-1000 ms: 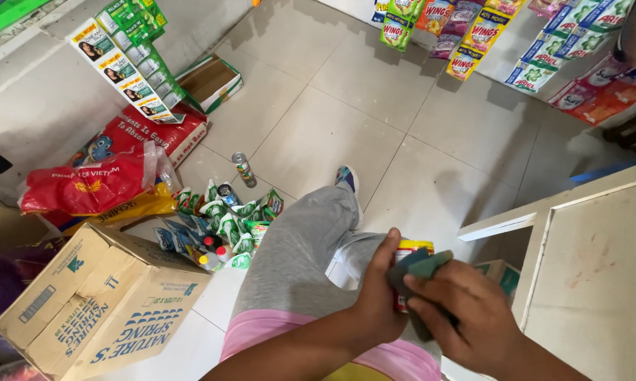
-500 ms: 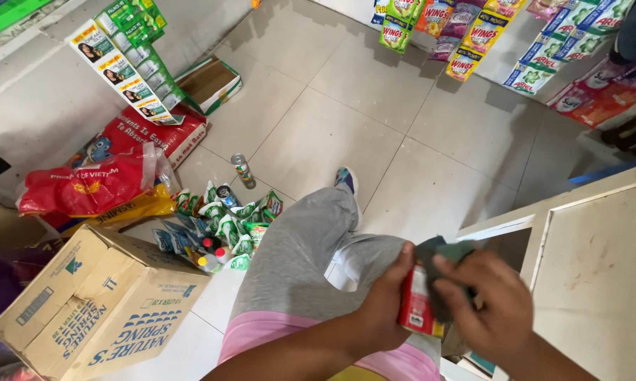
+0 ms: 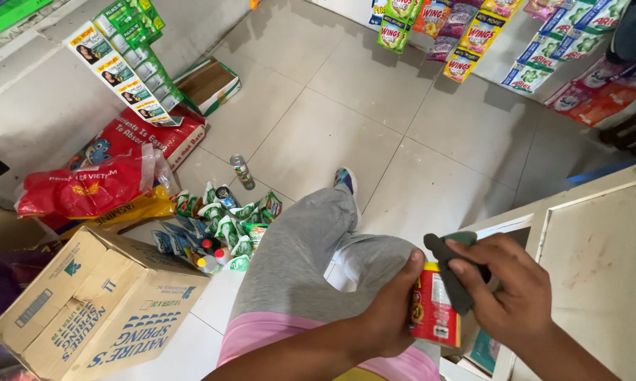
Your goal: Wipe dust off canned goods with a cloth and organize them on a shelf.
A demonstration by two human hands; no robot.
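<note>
Gripped in the left hand point(image 3: 392, 317) is a red can point(image 3: 434, 305), upright, w/ fingers closed round its side, held above the lap. A dark green cloth point(image 3: 453, 271) is pinched shut in the right hand point(image 3: 508, 293) and pressed on the can's top and side. Wiping is prob. best done w/ the can kept steady and turned a bit at a time, cloth kept flat. Can: smooth, glossy printed cylinder; cloth: soft, matte, folded. Grey trousers point(image 3: 297, 254) are seen beneath, pale glossy floor tiles point(image 3: 332, 120) beyond, w/ a cardboard box point(image 3: 99, 310) and green sachets point(image 3: 226, 219) well apart at left.
</note>
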